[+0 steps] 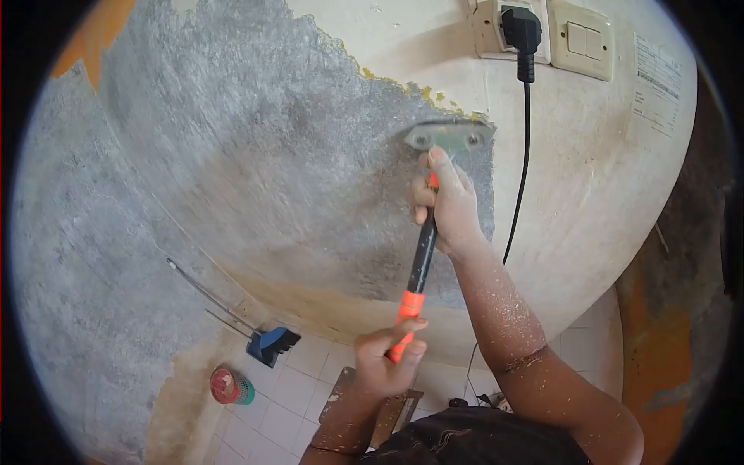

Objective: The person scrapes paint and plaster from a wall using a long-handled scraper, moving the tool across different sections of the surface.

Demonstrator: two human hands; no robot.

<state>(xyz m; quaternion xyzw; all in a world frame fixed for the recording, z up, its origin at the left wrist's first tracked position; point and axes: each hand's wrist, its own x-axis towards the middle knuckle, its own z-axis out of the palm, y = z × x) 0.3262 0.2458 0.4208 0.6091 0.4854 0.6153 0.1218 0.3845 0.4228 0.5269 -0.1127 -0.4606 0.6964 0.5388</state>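
A long-handled scraper with a black and orange handle slants up across the view. Its wide metal head lies against the wall, at the ragged edge between bare grey surface and cream paint. My right hand is closed round the upper handle, just below the head, with the thumb laid along it. Lower down, my left hand grips the orange end of the handle. Pale flakes are scattered over my right forearm.
A black plug sits in a wall socket, its cord hanging right of the scraper. Beside it is a double switch. On the tiled floor are a blue dustpan, a red-and-green container and a wooden stool.
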